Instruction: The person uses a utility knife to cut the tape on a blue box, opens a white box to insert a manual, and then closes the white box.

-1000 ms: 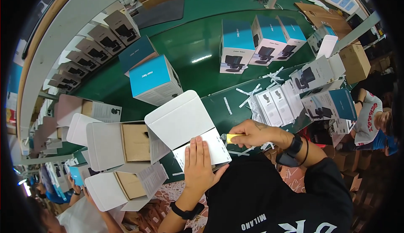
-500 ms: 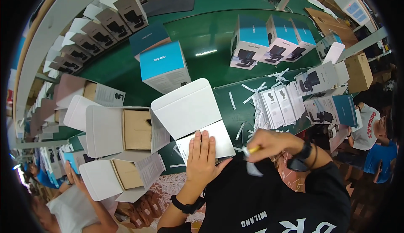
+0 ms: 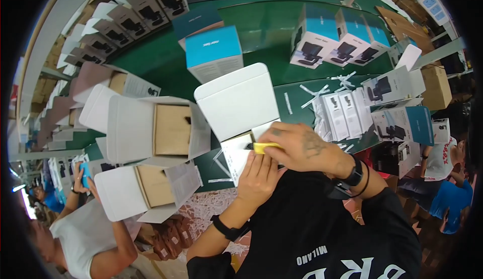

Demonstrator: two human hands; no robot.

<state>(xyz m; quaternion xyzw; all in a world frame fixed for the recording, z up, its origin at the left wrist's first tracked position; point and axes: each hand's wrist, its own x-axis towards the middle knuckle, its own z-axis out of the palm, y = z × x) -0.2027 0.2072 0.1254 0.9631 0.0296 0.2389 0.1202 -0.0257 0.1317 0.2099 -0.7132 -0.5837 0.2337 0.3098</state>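
A white carton (image 3: 239, 102) stands in front of me, its large lid flap raised away from me. My left hand (image 3: 258, 182) lies with its fingers stretched over the carton's near top panel, holding nothing. My right hand (image 3: 304, 147) is closed round a small yellow object (image 3: 262, 148) and presses it at the gap between the carton's top panels, just above the left fingertips. The kind of yellow object cannot be made out. My fingers hide part of the gap.
Open cartons with brown inserts (image 3: 171, 128) sit at my left. Closed blue-topped boxes (image 3: 214, 55) stand farther back, with more at right. White leaflets (image 3: 342, 113) and paper strips lie at right. A co-worker (image 3: 85, 238) is at left; shredded paper covers the floor.
My right hand has moved left and up from beside the carton onto its top, bringing the yellow object. My left hand has shifted slightly right and stays on the carton. The view has tilted.
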